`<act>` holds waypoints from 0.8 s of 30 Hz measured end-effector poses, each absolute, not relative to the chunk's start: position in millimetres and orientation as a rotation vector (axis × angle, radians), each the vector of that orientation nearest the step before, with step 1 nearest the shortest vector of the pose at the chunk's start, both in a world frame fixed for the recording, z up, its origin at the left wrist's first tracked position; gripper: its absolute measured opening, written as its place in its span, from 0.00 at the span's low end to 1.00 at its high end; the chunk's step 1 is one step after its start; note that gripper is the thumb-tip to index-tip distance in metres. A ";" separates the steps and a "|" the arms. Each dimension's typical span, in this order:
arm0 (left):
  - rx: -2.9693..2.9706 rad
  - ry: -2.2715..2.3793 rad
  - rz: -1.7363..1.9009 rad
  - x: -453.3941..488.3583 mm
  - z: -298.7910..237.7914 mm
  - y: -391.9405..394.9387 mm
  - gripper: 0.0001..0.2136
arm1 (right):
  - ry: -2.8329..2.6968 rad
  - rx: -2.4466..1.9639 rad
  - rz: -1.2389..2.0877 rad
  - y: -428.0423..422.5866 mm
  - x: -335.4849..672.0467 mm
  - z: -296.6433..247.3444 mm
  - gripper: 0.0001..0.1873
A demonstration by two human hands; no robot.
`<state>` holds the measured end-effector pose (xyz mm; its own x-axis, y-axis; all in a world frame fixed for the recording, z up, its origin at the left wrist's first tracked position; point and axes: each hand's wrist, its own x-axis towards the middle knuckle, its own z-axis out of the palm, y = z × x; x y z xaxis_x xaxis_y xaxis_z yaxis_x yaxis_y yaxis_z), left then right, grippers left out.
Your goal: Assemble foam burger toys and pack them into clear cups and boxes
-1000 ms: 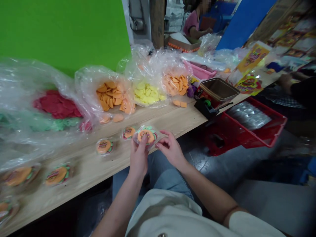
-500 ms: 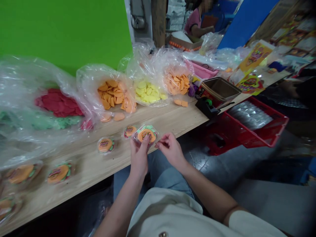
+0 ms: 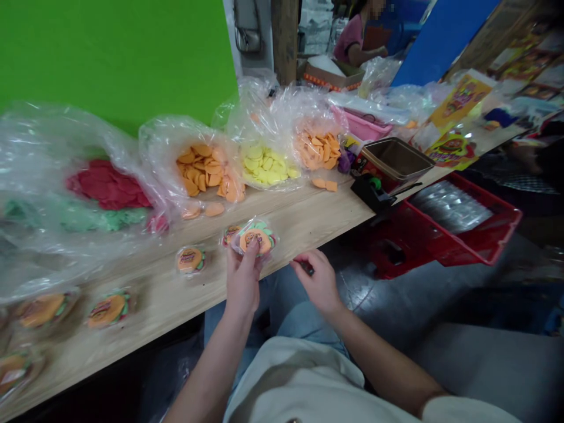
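In my left hand (image 3: 242,276) is a clear plastic case holding a toy burger (image 3: 258,239), its orange bun printed and green and red layers showing at the rim. My thumb presses on its front. Apart from it, at the table's front edge, my right hand (image 3: 318,277) is closed with thumb and finger together; I cannot make out whether anything small is between them. Partly behind the held case lies a smaller packed burger (image 3: 230,235). Further left on the table sit another packed burger (image 3: 191,259) and one more packed burger (image 3: 107,311).
Plastic bags along the back hold red pieces (image 3: 108,185), orange pieces (image 3: 200,167), yellow pieces (image 3: 267,167) and more orange pieces (image 3: 319,150). A tape dispenser (image 3: 373,192) stands beside a brown bin (image 3: 399,161). Below the edge is a red crate (image 3: 497,235). A person (image 3: 352,41) sits beyond.
My right hand has drawn away from the case, to the right and slightly down. My left hand, still holding the case, has shifted slightly left.
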<state>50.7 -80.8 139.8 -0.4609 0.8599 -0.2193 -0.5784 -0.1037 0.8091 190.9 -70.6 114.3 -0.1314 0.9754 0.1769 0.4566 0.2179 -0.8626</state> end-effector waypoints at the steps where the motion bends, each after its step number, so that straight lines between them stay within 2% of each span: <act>1: 0.393 1.110 1.778 50.5 139.0 -80.1 0.16 | -1.699 -1.351 0.829 -72.7 192.2 117.4 0.07; 3: 0.424 1.139 1.799 51.8 137.2 -79.5 0.16 | -1.629 -1.330 0.939 -75.1 189.5 123.1 0.08; 9: 0.478 1.190 1.796 59.5 130.5 -81.2 0.17 | -1.161 -1.227 1.574 -65.5 163.5 123.1 0.11; 19: 0.403 1.096 1.717 61.6 135.1 -100.0 0.18 | -1.181 -1.190 1.761 -74.2 155.6 116.3 0.16; 21: 0.460 1.030 1.705 54.6 134.0 -98.5 0.21 | -1.067 -1.168 1.841 -64.3 154.8 105.3 0.16; 24: 0.553 1.088 1.671 23.6 127.6 -102.7 0.32 | -0.871 -1.196 1.957 -35.0 153.9 80.1 0.18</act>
<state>23.6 -102.7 127.6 -0.3721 0.9171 -0.1430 -0.5020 -0.0692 0.8621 153.9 -35.0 80.1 -0.3511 0.8136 -0.4634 -0.2003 -0.5487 -0.8117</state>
